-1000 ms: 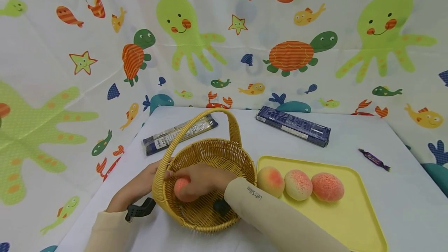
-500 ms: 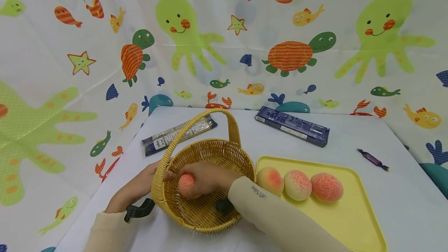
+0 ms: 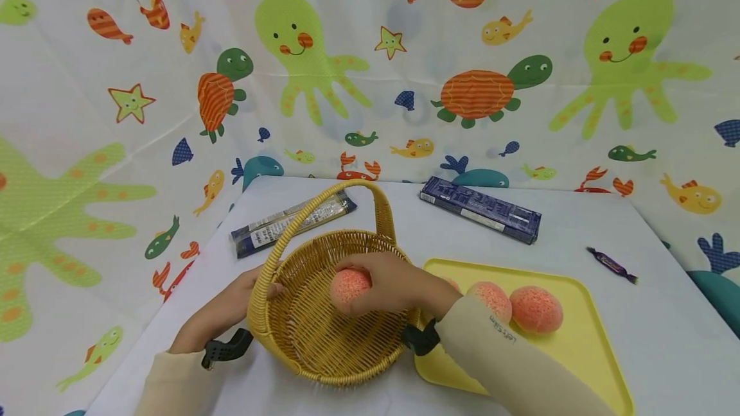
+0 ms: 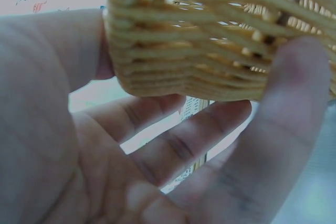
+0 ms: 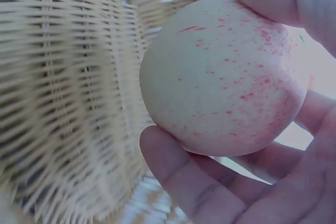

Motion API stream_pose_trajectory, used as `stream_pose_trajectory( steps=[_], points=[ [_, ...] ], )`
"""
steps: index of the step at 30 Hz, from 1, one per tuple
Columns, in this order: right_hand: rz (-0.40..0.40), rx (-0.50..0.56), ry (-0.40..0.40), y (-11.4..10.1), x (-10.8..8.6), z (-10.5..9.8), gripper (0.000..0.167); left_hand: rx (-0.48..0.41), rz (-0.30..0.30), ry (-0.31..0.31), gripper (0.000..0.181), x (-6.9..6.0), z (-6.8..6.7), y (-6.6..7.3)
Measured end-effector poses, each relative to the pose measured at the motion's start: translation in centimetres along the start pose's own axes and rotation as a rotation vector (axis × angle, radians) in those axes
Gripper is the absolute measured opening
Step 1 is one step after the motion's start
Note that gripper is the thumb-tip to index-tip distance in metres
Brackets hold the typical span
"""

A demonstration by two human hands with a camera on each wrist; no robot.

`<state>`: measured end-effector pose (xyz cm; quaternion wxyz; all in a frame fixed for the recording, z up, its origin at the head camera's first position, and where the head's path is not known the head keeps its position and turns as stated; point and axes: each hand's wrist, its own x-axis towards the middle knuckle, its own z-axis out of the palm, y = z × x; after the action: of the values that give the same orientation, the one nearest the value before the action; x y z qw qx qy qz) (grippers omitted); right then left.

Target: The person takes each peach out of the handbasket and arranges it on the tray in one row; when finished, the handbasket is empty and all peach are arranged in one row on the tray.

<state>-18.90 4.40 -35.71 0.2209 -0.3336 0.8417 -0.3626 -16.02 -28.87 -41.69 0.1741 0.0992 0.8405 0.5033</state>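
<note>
My right hand grips a peach, held above the inside of a yellow wicker basket near its right rim. Up close in the right wrist view, that peach is pale with pink speckles, between the thumb and the fingers. At the basket's left side my left hand holds the rim, beside the base of the handle. The left wrist view has the woven basket wall between thumb and fingers. No other peach shows in the visible part of the basket.
Right of the basket lies a yellow tray with peaches along its back, one mostly hidden behind my right arm. Behind stand a dark blue box and long silver-blue packets. A purple wrapped candy lies far right.
My right hand has lifted the peach from the basket's left part and carried it right, towards the tray side. The left hand stays at the rim.
</note>
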Motion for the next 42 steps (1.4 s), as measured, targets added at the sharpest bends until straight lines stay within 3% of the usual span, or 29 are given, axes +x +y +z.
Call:
stream_pose_trajectory(
  steps=[8,21,32,37,42],
  points=[
    [0.003,0.074,0.093,1.4,-4.0,-1.8,0.061,0.002,0.003,-0.002,0.045,0.1,0.0,0.0],
    [0.128,0.14,0.272,3.6,-10.4,-4.3,0.063,-0.002,0.0,-0.004,0.044,0.2,-0.1,0.0],
    [0.202,0.152,0.404,6.8,-15.4,-6.0,0.067,-0.046,-0.006,-0.031,0.05,0.0,-0.2,0.1],
    [0.286,0.152,0.448,8.2,-17.5,-6.8,0.07,-0.044,-0.007,-0.022,0.05,0.0,-0.2,0.0],
    [0.375,0.088,0.5,9.7,-19.5,-7.6,0.072,-0.037,-0.004,-0.025,0.049,0.1,-0.1,-0.1]
  ],
)
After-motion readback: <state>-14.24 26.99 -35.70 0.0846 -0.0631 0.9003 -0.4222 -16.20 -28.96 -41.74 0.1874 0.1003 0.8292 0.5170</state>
